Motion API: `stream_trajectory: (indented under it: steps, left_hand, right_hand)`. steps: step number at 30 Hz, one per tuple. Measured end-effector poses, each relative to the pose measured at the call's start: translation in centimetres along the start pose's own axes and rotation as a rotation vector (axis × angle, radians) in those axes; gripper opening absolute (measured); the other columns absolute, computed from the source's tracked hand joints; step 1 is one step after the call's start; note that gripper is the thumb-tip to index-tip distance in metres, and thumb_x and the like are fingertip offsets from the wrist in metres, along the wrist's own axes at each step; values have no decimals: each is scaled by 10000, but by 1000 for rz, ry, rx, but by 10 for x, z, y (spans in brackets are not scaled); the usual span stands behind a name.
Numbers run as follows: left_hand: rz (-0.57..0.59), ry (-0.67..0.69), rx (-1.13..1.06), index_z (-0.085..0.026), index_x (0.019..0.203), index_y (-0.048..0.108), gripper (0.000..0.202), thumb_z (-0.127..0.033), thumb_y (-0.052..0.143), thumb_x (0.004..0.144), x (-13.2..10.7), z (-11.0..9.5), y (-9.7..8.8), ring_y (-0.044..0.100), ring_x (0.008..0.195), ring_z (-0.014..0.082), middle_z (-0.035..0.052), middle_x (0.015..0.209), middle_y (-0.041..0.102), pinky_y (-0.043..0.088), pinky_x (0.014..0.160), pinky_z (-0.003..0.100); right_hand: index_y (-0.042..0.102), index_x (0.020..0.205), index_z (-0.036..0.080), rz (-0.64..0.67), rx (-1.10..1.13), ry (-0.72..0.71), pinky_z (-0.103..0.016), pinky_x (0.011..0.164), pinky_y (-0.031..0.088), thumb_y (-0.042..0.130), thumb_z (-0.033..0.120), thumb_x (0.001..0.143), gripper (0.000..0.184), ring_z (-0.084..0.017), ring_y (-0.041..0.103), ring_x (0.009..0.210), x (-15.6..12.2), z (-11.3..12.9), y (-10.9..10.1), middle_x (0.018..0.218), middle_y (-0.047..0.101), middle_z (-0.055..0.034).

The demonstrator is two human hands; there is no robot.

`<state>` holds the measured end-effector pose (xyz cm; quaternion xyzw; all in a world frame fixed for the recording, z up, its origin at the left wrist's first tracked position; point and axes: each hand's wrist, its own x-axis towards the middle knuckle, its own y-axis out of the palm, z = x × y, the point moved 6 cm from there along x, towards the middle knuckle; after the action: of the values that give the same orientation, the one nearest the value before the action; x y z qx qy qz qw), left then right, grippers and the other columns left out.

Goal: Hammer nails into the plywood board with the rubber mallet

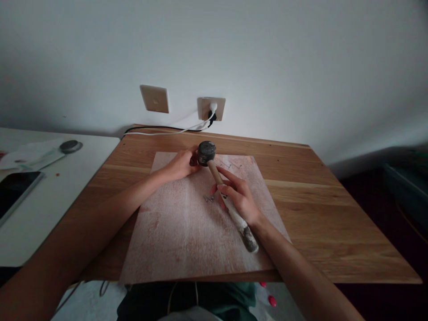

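Note:
My right hand (238, 196) is closed around the wooden handle of a hammer (227, 196), whose dark round head (206, 153) is up near the far edge of a pale wooden board (187, 223). My left hand (180, 164) rests on the board just left of the hammer head, its fingers pinched together close under the head; what they hold is hidden. A few small bent nails (208, 198) lie on the board beside my right hand, and more small nails (230, 166) sit near the board's far edge.
The board lies on a wooden table (334, 214) against a white wall with two wall plates (154, 98) and a plugged-in cable (174, 130). A white table (67, 178) at the left holds a tablet (15, 189), papers and a round lid (70, 146).

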<state>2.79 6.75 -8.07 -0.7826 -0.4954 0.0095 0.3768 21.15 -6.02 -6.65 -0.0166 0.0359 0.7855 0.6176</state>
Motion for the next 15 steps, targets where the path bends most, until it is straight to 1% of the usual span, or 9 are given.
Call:
stream_trajectory:
  steps: [3, 5, 9, 12, 15]
  left_hand:
    - [-14, -12, 34, -190, 1331, 671, 529, -153, 799, 819, 0, -2, -2, 761, 893, 217, 56, 1102, 828, 570, 765, 311]
    - [-10, -10, 36, -189, 1325, 676, 520, -149, 794, 820, 0, -3, -3, 765, 905, 220, 58, 1117, 829, 572, 768, 312]
    - [10, -22, 23, -193, 1301, 667, 494, -156, 792, 825, 0, 1, 0, 731, 786, 193, 11, 951, 801, 535, 683, 282]
    - [8, -12, 24, -197, 1270, 667, 461, -155, 789, 828, 0, 3, 1, 711, 751, 183, -3, 898, 779, 510, 654, 273]
    - [-1, -10, 34, -204, 1269, 667, 449, -161, 783, 838, -1, 1, -1, 687, 711, 174, -16, 854, 760, 489, 629, 268]
  right_hand:
    - [561, 1627, 124, 14, -15, -1, -292, 453, 432, 714, 401, 865, 826, -130, 568, 474, -1, 1, 1, 838, 782, -21]
    - [555, 1636, 133, 17, -17, -8, -293, 457, 438, 705, 394, 872, 821, -131, 565, 477, -1, 2, 1, 848, 787, -25]
    - [535, 1644, 117, 3, -6, -1, -294, 448, 427, 705, 397, 871, 840, -131, 562, 470, 0, 0, 0, 859, 794, -34]
    - [539, 1632, 107, -5, -2, 17, -292, 437, 415, 725, 399, 857, 849, -133, 568, 464, 0, -1, -1, 835, 781, -23]
    - [555, 1624, 130, 2, -2, 3, -291, 432, 409, 719, 397, 867, 819, -130, 564, 461, 0, 0, 0, 846, 789, -29]
